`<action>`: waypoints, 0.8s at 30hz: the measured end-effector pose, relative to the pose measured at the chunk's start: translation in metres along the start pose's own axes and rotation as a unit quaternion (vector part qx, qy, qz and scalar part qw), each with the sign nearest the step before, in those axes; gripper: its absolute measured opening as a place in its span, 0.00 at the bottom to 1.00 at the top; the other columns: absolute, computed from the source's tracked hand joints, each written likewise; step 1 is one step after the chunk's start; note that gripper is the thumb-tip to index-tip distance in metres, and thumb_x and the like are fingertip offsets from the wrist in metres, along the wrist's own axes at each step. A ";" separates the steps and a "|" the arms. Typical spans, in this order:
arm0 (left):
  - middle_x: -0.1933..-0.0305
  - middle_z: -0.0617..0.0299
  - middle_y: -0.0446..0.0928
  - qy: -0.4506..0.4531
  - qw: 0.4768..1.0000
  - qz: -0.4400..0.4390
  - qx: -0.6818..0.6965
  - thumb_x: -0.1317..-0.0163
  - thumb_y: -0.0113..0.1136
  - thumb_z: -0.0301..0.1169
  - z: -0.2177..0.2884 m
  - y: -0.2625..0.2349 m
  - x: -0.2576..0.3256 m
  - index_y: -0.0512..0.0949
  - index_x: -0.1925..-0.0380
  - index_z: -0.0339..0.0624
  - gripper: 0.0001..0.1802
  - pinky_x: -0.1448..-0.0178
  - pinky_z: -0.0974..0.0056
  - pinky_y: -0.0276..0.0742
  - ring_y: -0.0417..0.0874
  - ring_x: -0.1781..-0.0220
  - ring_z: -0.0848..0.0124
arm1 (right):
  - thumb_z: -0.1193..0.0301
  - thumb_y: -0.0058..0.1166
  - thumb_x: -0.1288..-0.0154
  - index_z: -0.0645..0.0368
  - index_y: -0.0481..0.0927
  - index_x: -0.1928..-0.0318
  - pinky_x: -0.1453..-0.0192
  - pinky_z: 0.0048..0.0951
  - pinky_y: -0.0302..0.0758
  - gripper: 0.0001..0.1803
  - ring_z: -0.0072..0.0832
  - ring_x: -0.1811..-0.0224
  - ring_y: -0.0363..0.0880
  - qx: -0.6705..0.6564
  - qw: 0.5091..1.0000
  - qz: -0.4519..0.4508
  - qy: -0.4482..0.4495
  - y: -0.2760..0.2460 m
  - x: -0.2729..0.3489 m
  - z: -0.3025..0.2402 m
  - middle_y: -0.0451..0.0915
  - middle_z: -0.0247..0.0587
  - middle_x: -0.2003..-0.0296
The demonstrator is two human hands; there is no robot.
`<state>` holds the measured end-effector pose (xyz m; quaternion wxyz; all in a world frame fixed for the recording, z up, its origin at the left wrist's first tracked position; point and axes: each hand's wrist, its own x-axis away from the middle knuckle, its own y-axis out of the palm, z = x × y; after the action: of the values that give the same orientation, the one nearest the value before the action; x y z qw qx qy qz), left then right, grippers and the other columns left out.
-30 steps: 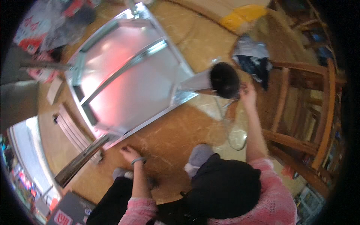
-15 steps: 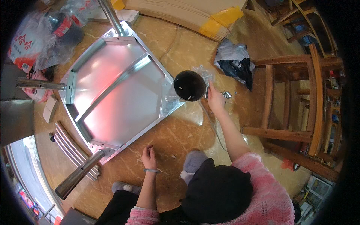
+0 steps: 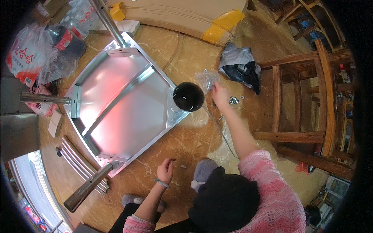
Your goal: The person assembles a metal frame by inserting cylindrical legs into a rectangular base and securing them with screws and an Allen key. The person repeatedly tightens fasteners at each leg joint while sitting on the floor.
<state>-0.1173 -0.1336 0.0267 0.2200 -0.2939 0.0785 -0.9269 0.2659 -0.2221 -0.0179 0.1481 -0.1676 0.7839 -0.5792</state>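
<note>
My right hand (image 3: 220,98) reaches forward, its fingers pinching a small clear plastic bag (image 3: 205,80) just beyond the near right leg of a metal frame. That leg (image 3: 188,97) points up, so mostly its dark hollow end shows. The upturned metal tabletop (image 3: 134,112) lies on the floor, with a metal leg at each corner. Below its near edge hovers my left hand (image 3: 166,170), holding nothing, its fingers loosely bent and partly apart. Beside my right wrist lie shiny bits of hardware (image 3: 234,100) and a few thin screws or bolts.
Curved metal tubes (image 3: 83,163) lie at the left. A grey and black plastic bag (image 3: 240,68) rests beyond the hardware, with a wooden chair (image 3: 297,136) at the right. A large cardboard box (image 3: 178,17) stands at the back. Wrapped bottles (image 3: 64,42) sit far left.
My right hand has shifted slightly onto the small clear bag, which now looks bunched at my fingertips. My left hand has moved a little right and nearer to me. The whole view has shifted slightly.
</note>
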 end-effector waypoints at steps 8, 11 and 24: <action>0.82 0.55 0.71 -0.008 1.000 -0.022 -0.006 0.39 0.49 0.30 0.008 0.014 0.000 0.77 0.63 0.42 0.09 0.71 0.65 0.68 0.74 0.78 0.68 | 0.68 0.50 0.43 0.57 0.76 0.68 0.69 0.45 0.72 0.06 0.47 0.74 0.76 -0.087 0.996 -0.006 -0.014 -0.008 0.017 0.009 0.77 0.51 0.77; 0.80 0.54 0.72 -0.019 0.999 -0.030 0.008 0.39 0.49 0.30 0.006 0.019 -0.003 0.78 0.64 0.42 0.09 0.71 0.65 0.69 0.75 0.78 0.68 | 0.67 0.52 0.45 0.54 0.78 0.68 0.71 0.43 0.71 0.06 0.46 0.75 0.76 -0.114 0.992 0.050 -0.016 -0.003 0.026 0.010 0.77 0.48 0.79; 0.74 0.52 0.77 0.018 0.997 -0.063 0.043 0.38 0.47 0.28 0.030 0.059 -0.030 0.77 0.63 0.40 0.09 0.66 0.64 0.72 0.79 0.72 0.63 | 0.70 0.47 0.43 0.48 0.74 0.52 0.71 0.42 0.73 0.17 0.43 0.74 0.79 0.063 0.991 -0.081 -0.086 -0.005 0.015 0.009 0.79 0.44 0.76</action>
<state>-0.0570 -0.1727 0.0195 0.1723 -0.2721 0.0234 -0.9464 0.2564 -0.2373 -0.0166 0.1779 -0.2703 0.7139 -0.6210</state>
